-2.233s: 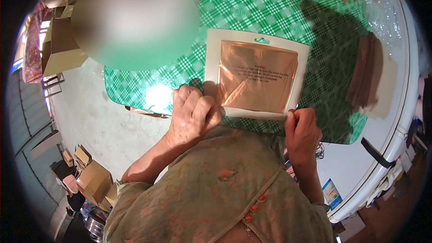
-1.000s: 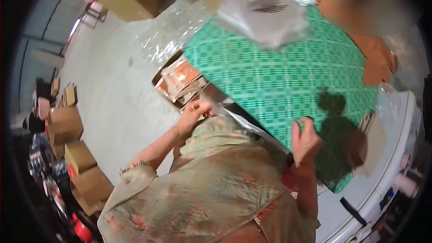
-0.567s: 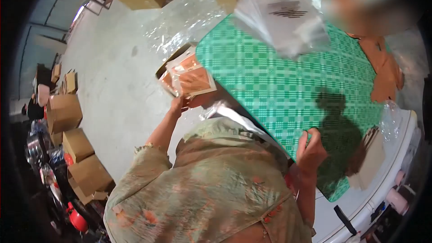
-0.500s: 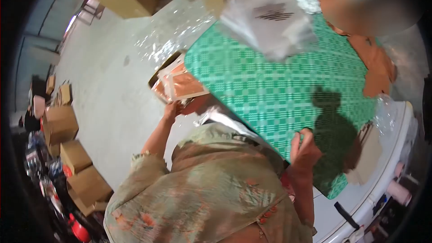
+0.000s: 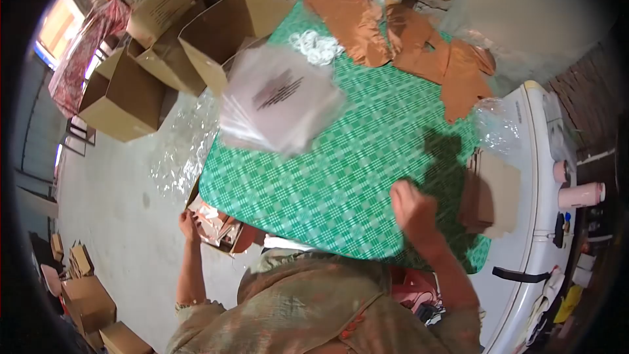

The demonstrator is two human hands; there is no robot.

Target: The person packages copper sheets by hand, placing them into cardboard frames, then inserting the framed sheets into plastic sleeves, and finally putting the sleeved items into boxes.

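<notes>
My left hand is at the left rim of a cardboard box beside the table's near-left corner. Its fingers look loosely apart, with nothing visible in them. Orange-and-white flat packages lie inside that box. Over the green checked tablecloth, my right hand is curled closed, and no object shows in it. A stack of clear plastic bags with dark print lies on the table's far-left part. To the right of my right hand is a stack of beige cards.
Orange-brown cloth pieces and a white coiled bundle lie at the table's far side. Open cardboard boxes stand on the floor at the left. Crumpled clear plastic sits near a white surface on the right.
The view has swung, bringing the brick wall in. The orange package, earlier flat and raised at my left hand, now shows down in the box. My right hand stays curled over the cloth.
</notes>
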